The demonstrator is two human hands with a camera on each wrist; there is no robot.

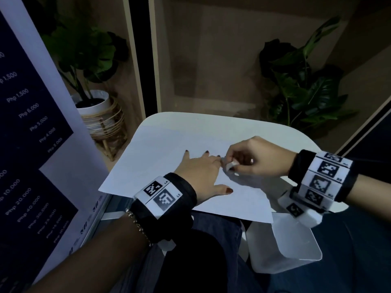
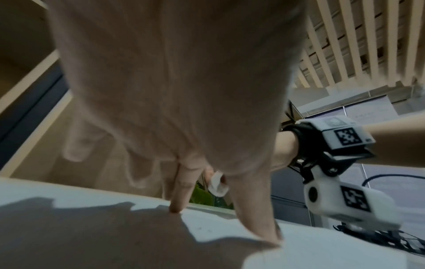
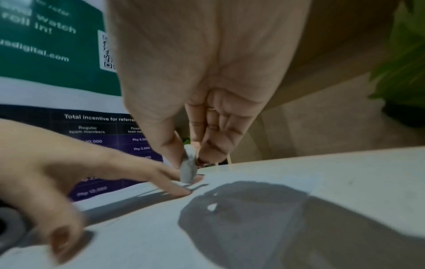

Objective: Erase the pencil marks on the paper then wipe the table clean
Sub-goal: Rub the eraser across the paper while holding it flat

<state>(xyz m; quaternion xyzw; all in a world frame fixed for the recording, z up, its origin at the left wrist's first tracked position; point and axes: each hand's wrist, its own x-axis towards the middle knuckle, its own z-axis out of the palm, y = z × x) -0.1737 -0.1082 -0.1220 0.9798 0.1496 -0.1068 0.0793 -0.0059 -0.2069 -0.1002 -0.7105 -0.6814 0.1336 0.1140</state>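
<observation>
A white sheet of paper [image 1: 165,157] lies on the small white table [image 1: 211,121], its near edge hanging over the table's front. My left hand [image 1: 201,168] presses flat on the paper with fingers spread. My right hand [image 1: 249,157] pinches a small white eraser [image 1: 230,166] between thumb and fingers. The eraser [image 3: 189,169] stands on the paper right beside the left index fingertip. In the left wrist view the eraser [image 2: 217,183] shows between the left fingers [image 2: 179,191]. Faint pencil marks [image 3: 195,186] lie by the eraser.
A tall printed banner [image 1: 31,144] stands close on the left. A potted plant in a white pot [image 1: 95,106] sits behind it, and another plant [image 1: 300,87] at the back right. My lap, in dark trousers [image 1: 211,250], is under the paper's near edge.
</observation>
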